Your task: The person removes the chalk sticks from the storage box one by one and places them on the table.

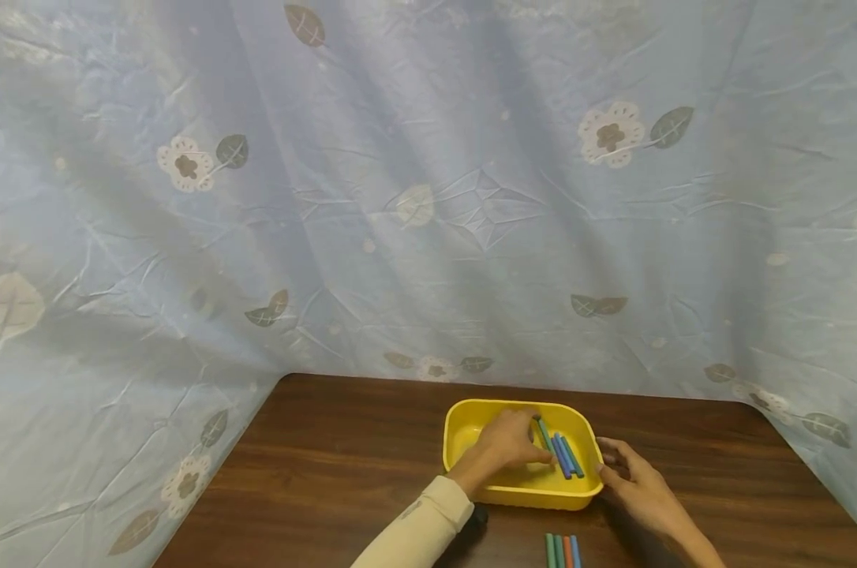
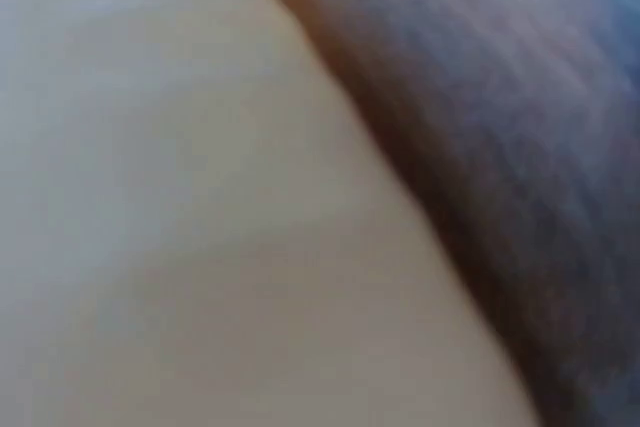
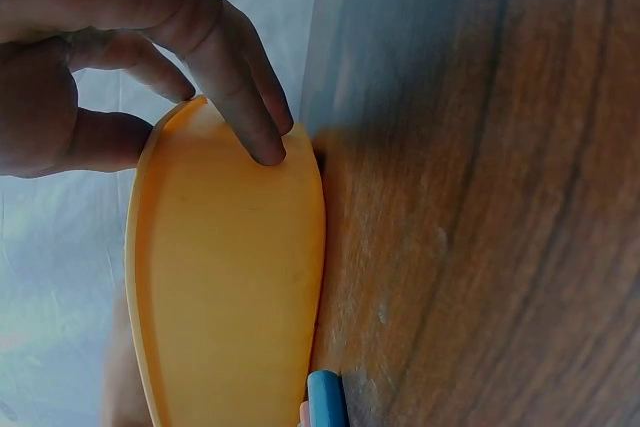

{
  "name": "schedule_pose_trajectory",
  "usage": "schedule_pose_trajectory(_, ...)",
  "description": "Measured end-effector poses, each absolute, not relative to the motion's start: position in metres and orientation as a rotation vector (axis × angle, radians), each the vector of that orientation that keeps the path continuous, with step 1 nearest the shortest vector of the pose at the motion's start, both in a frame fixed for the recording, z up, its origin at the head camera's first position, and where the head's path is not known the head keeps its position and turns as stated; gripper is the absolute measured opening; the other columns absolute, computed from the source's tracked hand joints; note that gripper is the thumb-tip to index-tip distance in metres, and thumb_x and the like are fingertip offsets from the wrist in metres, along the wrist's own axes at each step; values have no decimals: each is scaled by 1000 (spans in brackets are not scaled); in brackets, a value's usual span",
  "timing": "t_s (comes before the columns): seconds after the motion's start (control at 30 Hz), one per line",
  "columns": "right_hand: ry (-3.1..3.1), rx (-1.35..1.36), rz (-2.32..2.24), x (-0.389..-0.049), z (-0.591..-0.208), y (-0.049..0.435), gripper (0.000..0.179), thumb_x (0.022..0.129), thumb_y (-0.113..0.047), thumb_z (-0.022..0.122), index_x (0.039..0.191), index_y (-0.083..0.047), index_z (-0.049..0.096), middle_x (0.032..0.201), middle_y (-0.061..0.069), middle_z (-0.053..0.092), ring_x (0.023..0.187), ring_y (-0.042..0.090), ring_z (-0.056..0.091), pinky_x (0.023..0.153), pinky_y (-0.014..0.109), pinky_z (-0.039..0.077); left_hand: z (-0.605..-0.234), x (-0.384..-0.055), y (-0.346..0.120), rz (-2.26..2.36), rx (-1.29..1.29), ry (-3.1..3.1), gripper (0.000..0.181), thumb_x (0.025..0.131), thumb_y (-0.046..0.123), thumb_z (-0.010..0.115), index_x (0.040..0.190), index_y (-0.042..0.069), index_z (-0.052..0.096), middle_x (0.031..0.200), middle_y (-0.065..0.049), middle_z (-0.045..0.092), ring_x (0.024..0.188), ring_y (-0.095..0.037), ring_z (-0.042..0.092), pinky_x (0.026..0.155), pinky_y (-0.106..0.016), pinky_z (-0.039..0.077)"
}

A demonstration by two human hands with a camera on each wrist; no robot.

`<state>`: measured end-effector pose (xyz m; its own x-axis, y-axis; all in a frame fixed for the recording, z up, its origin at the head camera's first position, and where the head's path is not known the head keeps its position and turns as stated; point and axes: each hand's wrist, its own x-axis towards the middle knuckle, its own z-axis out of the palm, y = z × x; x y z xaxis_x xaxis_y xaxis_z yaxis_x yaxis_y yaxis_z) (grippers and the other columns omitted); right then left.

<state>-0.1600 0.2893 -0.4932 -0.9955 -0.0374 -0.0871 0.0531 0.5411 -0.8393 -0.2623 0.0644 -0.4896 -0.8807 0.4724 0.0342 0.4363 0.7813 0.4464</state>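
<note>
A yellow plastic tray (image 1: 528, 498) stands on the wooden table. Inside its right half lie several slim coloured sticks, with a green stick (image 1: 544, 434) beside blue sticks (image 1: 563, 456). My left hand (image 1: 505, 442) reaches over the near rim into the tray. Its fingertips are right at the far end of the green stick, the thumb apart from them near the blue ones. At the tray's right end my right hand (image 1: 638, 485) grips the rim; in the right wrist view its thumb (image 3: 110, 139) is at the rim and fingers lie against the outer wall.
In front of the tray, several sticks lie side by side, among them an orange-red stick (image 1: 567, 551) and a blue stick (image 3: 327, 399). Pale blue flowered cloth (image 1: 428, 197) hangs behind and beside the table (image 1: 315, 473). A cream sleeve (image 1: 428, 525) covers the left forearm.
</note>
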Motion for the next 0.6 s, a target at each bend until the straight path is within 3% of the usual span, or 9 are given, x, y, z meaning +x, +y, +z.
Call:
schedule_pose_trajectory(0.23,2681,26,-1435,-161,-494,289,62,113,-28,58,162,2,36,152,33,54,129,43,65,92,44,63,-472,-255,53,704,741,2899,79,83,53,91,150,22,62,86,12,66,69,-1,56,59,-20,46)
schedule_pose_trajectory(0.6,2691,3,-1442,-160,-493,290,61,112,-26,59,161,1,37,150,31,56,129,42,66,93,44,63,-448,-232,35,748,899,2854,77,85,54,89,150,22,61,90,13,67,70,1,56,61,-20,47)
